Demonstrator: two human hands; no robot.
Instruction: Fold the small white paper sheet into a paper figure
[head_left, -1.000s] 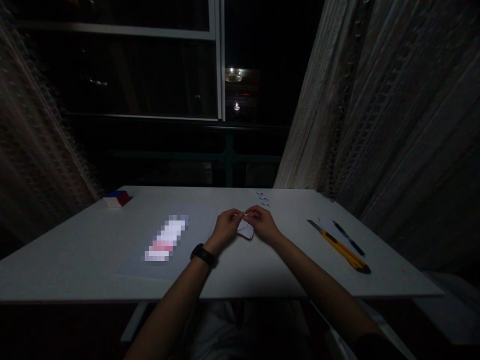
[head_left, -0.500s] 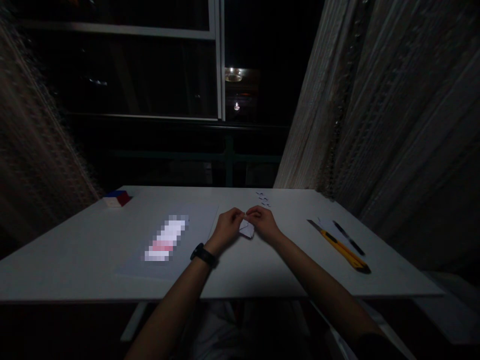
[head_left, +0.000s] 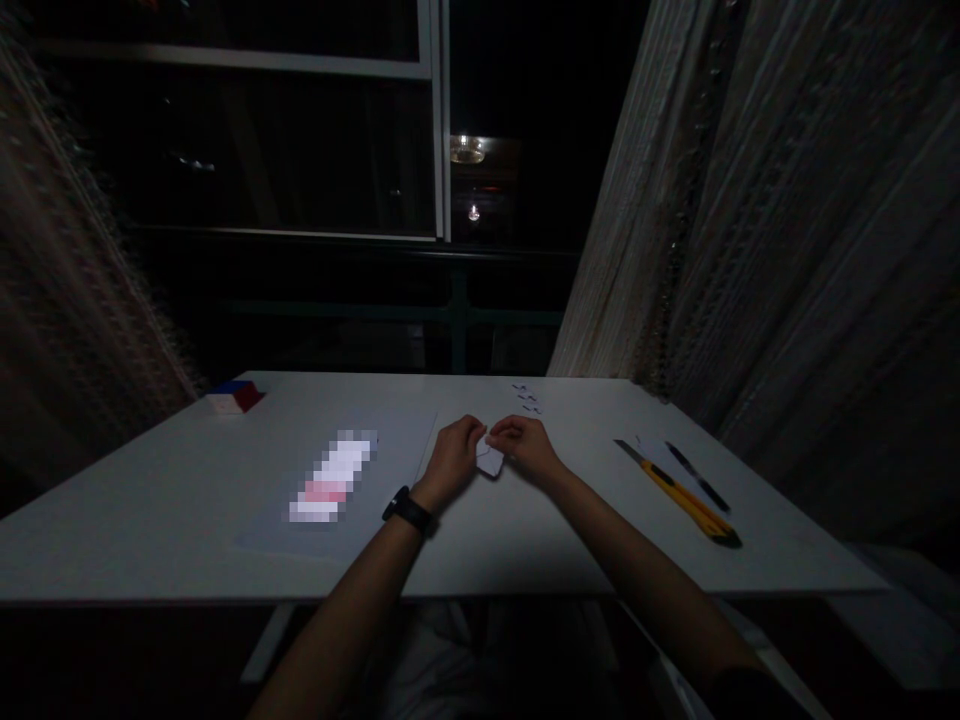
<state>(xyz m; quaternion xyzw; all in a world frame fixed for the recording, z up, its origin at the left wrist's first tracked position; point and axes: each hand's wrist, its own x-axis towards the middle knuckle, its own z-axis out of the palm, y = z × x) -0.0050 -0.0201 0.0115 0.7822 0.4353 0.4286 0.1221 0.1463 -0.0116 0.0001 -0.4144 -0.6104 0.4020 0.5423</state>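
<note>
A pale curtain (head_left: 787, 250) hangs at the right of a white table (head_left: 525, 540). On the table lies a large sheet (head_left: 397, 440), left of the hands. The left hand (head_left: 452, 458) and the right hand (head_left: 527, 446) meet just above the table's middle, and the fingers of both pinch narrowly on a small white paper piece (head_left: 490, 460) between them. A yellow knife (head_left: 686, 500) and a black pen (head_left: 697, 477) lie well apart at the right. A coloured cube (head_left: 234, 396) sits at the far left corner.
</note>
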